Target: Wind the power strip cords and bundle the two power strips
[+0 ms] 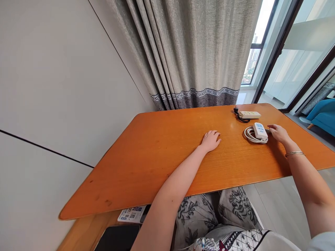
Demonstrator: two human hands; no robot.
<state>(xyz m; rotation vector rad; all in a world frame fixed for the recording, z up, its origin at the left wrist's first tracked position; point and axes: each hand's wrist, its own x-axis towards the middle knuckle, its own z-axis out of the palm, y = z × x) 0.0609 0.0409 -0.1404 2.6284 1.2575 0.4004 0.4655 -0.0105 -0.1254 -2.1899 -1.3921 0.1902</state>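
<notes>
My left hand (210, 141) rests palm down on the orange-brown wooden table (157, 153), its fingers slightly apart and nothing in them. On the right side lies a white power strip (260, 130) with blue socket faces, its white cord (251, 136) coiled beside and partly under it. My right hand (279, 133) is just right of this strip, fingers drawn together at a small dark piece by the strip's edge; what that piece is stays unclear. Behind it sits a second, cream-coloured power strip (250, 114) with a black cord and a black plug (236, 109).
A grey curtain (199, 52) hangs behind the table, and a white wall (65, 69) borders its left. Under the front edge, a lower wooden surface (86, 230) carries a dark flat object (117, 237) and a printed packet (132, 214). A blue chair (323, 113) stands far right.
</notes>
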